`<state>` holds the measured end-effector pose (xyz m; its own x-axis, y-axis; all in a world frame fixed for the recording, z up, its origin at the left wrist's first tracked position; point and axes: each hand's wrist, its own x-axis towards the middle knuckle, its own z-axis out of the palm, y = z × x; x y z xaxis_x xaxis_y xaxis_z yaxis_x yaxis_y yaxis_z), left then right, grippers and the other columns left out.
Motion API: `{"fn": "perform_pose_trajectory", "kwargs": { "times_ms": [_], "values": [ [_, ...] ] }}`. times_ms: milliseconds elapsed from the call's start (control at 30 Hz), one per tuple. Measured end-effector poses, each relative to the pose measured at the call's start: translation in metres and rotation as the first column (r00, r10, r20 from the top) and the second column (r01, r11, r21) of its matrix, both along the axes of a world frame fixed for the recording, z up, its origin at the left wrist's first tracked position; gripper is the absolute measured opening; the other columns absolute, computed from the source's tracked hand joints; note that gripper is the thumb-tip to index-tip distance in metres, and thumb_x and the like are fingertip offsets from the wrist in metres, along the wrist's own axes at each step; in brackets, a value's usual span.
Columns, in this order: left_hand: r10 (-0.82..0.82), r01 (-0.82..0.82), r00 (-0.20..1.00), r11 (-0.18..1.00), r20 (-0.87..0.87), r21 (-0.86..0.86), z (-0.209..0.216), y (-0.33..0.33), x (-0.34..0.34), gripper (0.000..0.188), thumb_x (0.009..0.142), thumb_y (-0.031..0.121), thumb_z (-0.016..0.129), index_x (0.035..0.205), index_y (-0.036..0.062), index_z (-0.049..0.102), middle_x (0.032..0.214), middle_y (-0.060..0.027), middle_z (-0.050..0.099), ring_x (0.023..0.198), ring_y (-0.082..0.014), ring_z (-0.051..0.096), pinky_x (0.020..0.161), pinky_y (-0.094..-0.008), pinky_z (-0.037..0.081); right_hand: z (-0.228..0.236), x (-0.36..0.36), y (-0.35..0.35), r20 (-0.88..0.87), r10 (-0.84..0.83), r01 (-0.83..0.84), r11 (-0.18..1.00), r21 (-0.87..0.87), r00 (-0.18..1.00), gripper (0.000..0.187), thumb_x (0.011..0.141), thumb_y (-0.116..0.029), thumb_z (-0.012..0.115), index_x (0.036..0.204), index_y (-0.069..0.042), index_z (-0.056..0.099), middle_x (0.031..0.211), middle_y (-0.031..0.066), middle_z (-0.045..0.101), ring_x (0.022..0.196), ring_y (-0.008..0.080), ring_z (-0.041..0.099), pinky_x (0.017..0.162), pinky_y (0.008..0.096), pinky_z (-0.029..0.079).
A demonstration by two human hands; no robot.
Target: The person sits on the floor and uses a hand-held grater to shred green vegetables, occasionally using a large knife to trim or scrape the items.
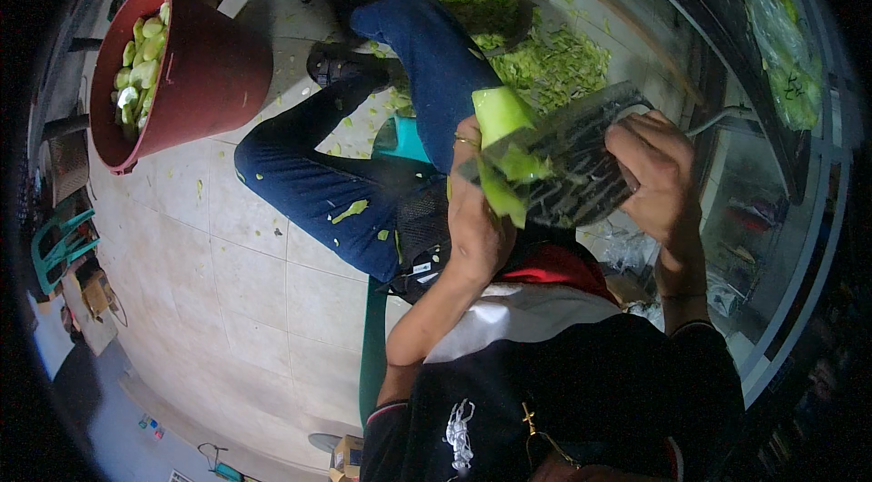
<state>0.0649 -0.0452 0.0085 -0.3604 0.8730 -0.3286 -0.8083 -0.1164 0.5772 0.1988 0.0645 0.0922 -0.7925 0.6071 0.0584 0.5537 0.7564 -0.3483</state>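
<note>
My left hand [476,220] is wrapped round a pale green, peeled fruit or vegetable [499,113], held up above my lap. I cannot make out its exact kind. A broad, dark cleaver [574,155] is in my right hand [656,171], its fingers closed at the blade's right end. The blade's left side overlaps the green piece, and wet green bits cling to it. A loose-looking green slice [501,191] hangs at the blade's lower left. Part of my left hand's fingers and the cleaver's handle are hidden.
A tilted red bucket [213,73] at the far left holds several pale green pieces. Ahead, a round basin [522,14] holds more, with green peelings [568,73] heaped beside it. At the right stands a glass-sided case [745,209]; a green plastic chair [59,246] is far left.
</note>
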Motion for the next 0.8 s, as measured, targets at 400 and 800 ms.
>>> {"fn": "perform_pose_trajectory", "kwargs": {
  "times_ms": [400, 800],
  "values": [
    [-0.063, 0.064, 0.986, 0.998, 0.153, -0.005, 0.014, 0.004, 0.000, 0.043, 0.089, 0.032, 0.047, 0.122, 0.0056, 0.043, 0.103, -0.0137, 0.058, 0.089, -0.0289, 0.061, 0.078, -0.0436, 0.051, -0.065, 0.016, 0.024, 0.083, -0.372, 0.379, 0.922, -0.086, 0.925, 0.025, 0.065, -0.007, 0.070, 0.085, 0.000, 0.057, 0.074, 0.0152, 0.058, 0.072, 0.0348, 0.057, 0.067, 0.0399, 0.045],
    [-0.036, -0.060, 0.911, 0.974, 0.411, 0.219, -0.018, -0.007, 0.001, 0.044, 0.091, 0.039, 0.041, 0.125, 0.0107, 0.045, 0.110, -0.0076, 0.057, 0.101, -0.0230, 0.057, 0.090, -0.0371, 0.045, -0.009, -0.004, -0.015, -0.128, -0.016, 0.010, 0.999, -0.046, 0.992, 0.023, 0.060, -0.008, 0.069, 0.071, -0.004, 0.049, 0.065, 0.0109, 0.044, 0.063, 0.0314, 0.048, 0.060, 0.0377, 0.038]
  ]
}}
